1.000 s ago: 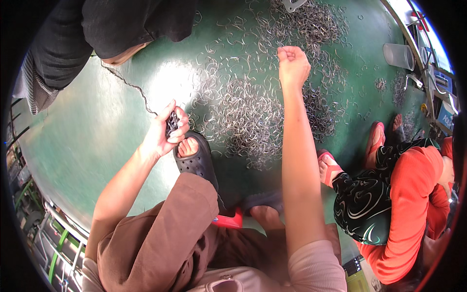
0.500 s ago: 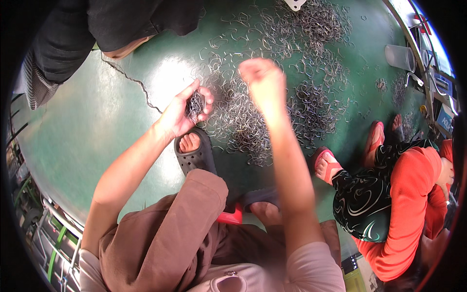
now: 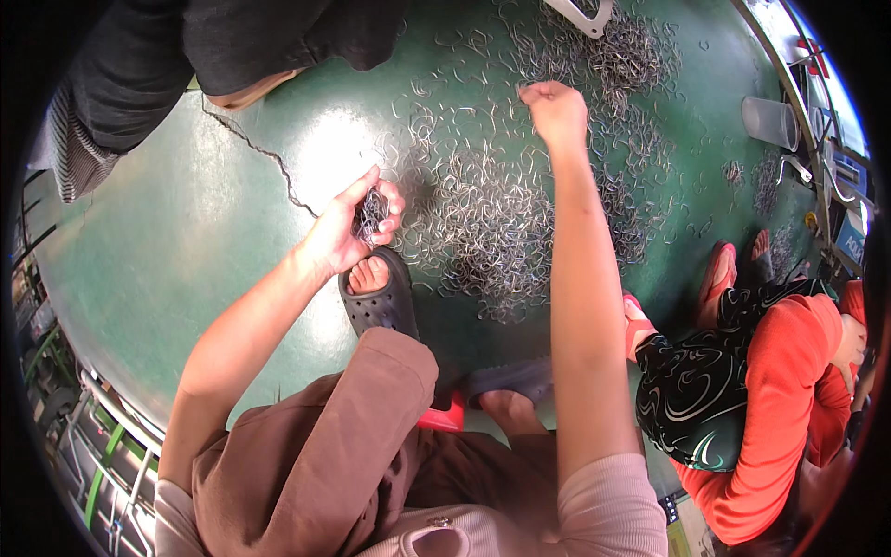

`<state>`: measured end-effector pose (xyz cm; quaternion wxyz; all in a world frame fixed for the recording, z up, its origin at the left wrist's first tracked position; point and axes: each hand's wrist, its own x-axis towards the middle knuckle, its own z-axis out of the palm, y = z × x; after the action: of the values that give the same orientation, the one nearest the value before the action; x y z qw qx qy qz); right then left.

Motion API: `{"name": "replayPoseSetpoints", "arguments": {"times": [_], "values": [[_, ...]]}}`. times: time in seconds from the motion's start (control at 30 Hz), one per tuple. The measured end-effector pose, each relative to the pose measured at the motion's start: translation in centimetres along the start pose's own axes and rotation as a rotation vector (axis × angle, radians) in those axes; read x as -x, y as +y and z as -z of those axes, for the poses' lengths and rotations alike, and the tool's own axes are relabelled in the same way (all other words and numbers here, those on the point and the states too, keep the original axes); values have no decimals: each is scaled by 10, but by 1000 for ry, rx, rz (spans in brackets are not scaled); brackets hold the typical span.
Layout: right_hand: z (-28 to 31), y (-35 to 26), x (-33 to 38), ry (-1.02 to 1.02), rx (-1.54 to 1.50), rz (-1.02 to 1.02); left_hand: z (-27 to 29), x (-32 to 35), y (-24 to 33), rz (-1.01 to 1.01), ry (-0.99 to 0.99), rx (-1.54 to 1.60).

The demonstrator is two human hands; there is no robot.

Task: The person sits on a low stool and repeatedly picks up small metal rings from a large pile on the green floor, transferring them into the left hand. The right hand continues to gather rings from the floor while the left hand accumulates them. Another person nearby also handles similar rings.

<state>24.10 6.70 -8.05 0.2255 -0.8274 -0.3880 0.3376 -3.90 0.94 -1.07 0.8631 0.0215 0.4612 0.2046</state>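
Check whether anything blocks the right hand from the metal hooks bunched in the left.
Nothing visible stands between the right hand and the bunched hooks in the left hand; loose hooks lie below on the floor.

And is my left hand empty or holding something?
Holding something: a dark clump of bent metal pieces shows inside your curled left hand.

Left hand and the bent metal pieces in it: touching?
Touching. Head view: the left hand cups the metal pieces, fingers curled around them.

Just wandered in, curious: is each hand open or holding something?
Left hand: curled, holding metal hooks.
Right hand: closed; whether it holds anything cannot be told.
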Motion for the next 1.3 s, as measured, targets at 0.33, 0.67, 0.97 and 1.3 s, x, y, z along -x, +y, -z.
{"name": "replayPoseSetpoints", "arguments": {"times": [0.33,0.67,0.97,1.3], "values": [[23,-31,97,-371,-717,-167,-4,-8,-5,-51,13,-74],[17,-22,96,-260,141,9,-6,-13,1,-45,-30,-106],[13,-7,95,-175,-858,-190,-10,-18,0,-47,-40,-79],[7,-34,77,39,-82,362,-11,-14,-5,3,-92,-33]]}}
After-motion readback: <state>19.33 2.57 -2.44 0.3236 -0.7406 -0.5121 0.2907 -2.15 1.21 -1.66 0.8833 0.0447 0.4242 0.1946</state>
